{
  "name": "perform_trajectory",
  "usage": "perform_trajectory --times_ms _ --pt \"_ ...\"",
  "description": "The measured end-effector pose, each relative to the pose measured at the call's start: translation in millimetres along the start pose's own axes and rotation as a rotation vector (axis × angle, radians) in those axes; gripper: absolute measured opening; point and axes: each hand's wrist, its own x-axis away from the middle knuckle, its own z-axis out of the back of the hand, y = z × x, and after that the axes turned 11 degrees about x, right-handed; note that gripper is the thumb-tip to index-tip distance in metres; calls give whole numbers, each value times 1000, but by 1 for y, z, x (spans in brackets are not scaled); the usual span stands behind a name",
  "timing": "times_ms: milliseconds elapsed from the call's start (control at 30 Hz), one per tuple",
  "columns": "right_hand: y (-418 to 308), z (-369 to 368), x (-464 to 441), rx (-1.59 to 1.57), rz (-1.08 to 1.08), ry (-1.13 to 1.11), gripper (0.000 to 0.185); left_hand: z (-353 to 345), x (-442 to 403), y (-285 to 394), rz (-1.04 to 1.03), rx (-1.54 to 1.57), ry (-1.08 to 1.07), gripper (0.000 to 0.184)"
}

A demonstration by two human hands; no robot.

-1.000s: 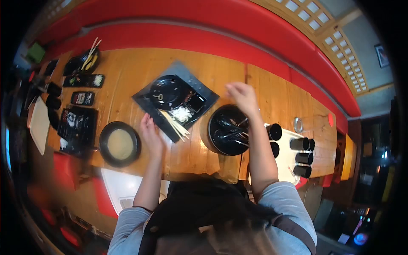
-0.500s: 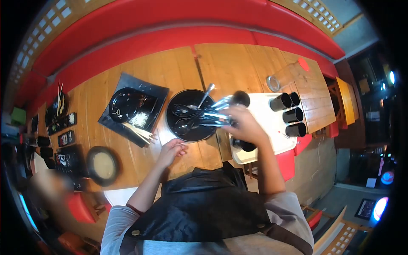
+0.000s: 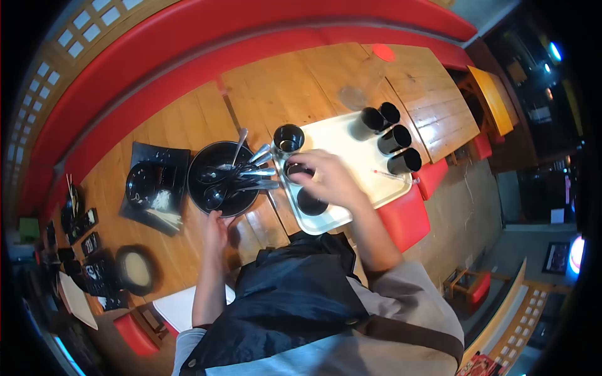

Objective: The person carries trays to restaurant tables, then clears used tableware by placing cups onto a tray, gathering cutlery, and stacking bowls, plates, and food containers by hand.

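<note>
On the table [image 3: 301,69], the right hand [image 3: 327,179] partly hides a cup [image 3: 299,168], grip unclear; left hand [image 3: 216,233] clasps bowl [image 3: 210,153].

Wooden surface [image 3: 188,113], planked. Left of centre: black angular plate [image 3: 139,151] bearing a round black dish [image 3: 142,182], white shreds [image 3: 161,199] and pale chopsticks [image 3: 164,220]. Nearer the edge: dark round dish [image 3: 152,276], pale contents, blurred. Far left: dark bowl [image 3: 73,203] with sticks upright in it; narrow black dish [image 3: 83,225] and small rectangular dish [image 3: 91,244] just beside each other, contents unclear. Far side: clear container [image 3: 370,74], red lid [image 3: 383,52]. Red padded bench [image 3: 251,56] along far edge. Near side: red stool [image 3: 406,224]. Lower right: framed picture [image 3: 557,257]; wooden lattice [image 3: 530,316].
</note>
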Motion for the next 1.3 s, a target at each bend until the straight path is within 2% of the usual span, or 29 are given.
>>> perform_trajectory --times_ms 33,100,167,233,300,333,367,433,467,533,567,633,667,767,900,967,1000,1033,1100,1133,1300 --pt "22 14 17 23 -144 27 28 -1 2 2 -14 -16 15 43" --pt "55 42 48 155 -272 169 20 -3 4 9 12 -48 50 46" --pt "73 63 73 212 -445 228 19 -11 9 16 -65 -48 0 48" --pt "78 77 90 189 -439 289 18 -27 16 29 -84 -36 13 48" --pt "74 86 100 146 -602 304 18 -39 22 43 -127 -64 -1 44" --pt "76 85 105 127 -593 322 16 -24 15 49 -155 -81 31 41" --pt "79 81 110 112 -592 321 16 -48 27 61 -132 -148 0 37" --pt "84 67 115 -115 -527 351 16 -37 20 76 -159 -209 -1 38" --pt "83 60 114 -234 -502 338 16 -53 28 79 -164 -215 -3 38" --pt "71 59 104 -542 -554 234 20 -113 54 86 -48 -323 -169 38" --pt "72 55 97 -744 -475 176 25 -140 62 71 -46 -328 -184 38" --pt "70 61 90 -908 -474 137 30 -172 72 49 97 -340 -154 39" --pt "72 68 90 -902 -470 140 30 -169 70 42 253 -331 -233 39" --pt "81 89 98 -996 -569 59 34 -187 74 0 434 -237 -296 38" --pt "93 114 111 -866 -523 -33 37 -199 73 -34 512 -137 -237 35" --pt "97 126 105 -792 -528 -87 39 -190 56 -38 593 -151 -329 38" --pt "101 126 101 -780 -623 -30 41 -196 53 -34 532 -177 -344 35" --pt "100 133 92 -817 -611 -16 43 -204 47 -30 477 -185 -304 34" --pt "114 136 85 -923 -548 30 43 -216 27 -15 384 -190 -376 36" --pt "117 135 81 -929 -524 69 41 -229 23 -7 312 -176 -315 35" --pt "135 114 90 -929 -607 155 38 -250 -54 19 99 -292 -365 25"
